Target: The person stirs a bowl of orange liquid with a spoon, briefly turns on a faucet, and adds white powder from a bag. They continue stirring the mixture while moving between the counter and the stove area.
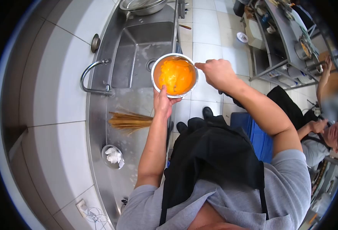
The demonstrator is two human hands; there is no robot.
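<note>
My left hand (163, 101) grips the near rim of a round metal bowl (156, 69) filled with glossy orange-yellow liquid (175, 75) that looks like egg yolk. I hold the bowl above the edge of the steel counter, beside the sink basin (136, 53). My right hand (218, 73) is closed in a fist, and its fingertips pinch the bowl's rim on the opposite side. No utensil shows in either hand.
A curved faucet (94, 76) stands beside the sink. On the counter lie a bundle of thin brown sticks (128, 120) and a small dish of white pieces (113, 156). Another metal bowl (142, 5) sits past the sink. Metal racks (287, 42) and two other people (326, 130) are on the right.
</note>
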